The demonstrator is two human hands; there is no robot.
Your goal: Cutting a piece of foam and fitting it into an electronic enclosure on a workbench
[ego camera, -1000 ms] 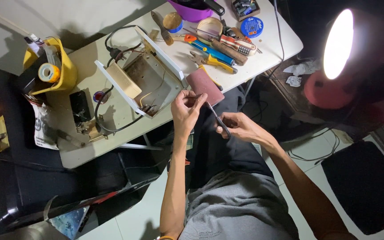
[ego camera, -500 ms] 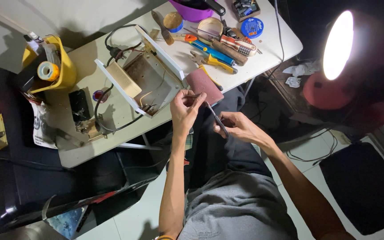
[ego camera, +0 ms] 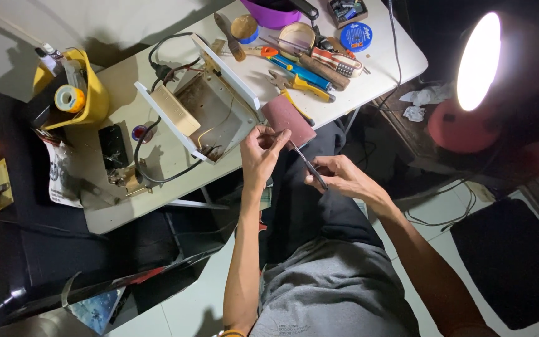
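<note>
My left hand (ego camera: pixel 261 151) is raised at the table's near edge, its fingertips pinched on something small that I cannot make out, right beside the opened white casing (ego camera: pixel 198 106). My right hand (ego camera: pixel 337 176) grips a thin dark metal tool (ego camera: pixel 307 165) whose tip points up toward the left fingers. Both hands hover over my lap, just in front of a maroon sheet (ego camera: pixel 287 118) lying on the table edge.
The white table (ego camera: pixel 382 68) carries pliers, screwdrivers, tape rolls and a purple bowl (ego camera: pixel 276 14) at the back. A yellow container (ego camera: pixel 76 93) with tape stands at the left. A bright lamp (ego camera: pixel 476 62) shines at the right; cables trail on the floor.
Both hands have stayed close together at the table edge with only slight shifts; the right hand and its tool sit a touch lower.
</note>
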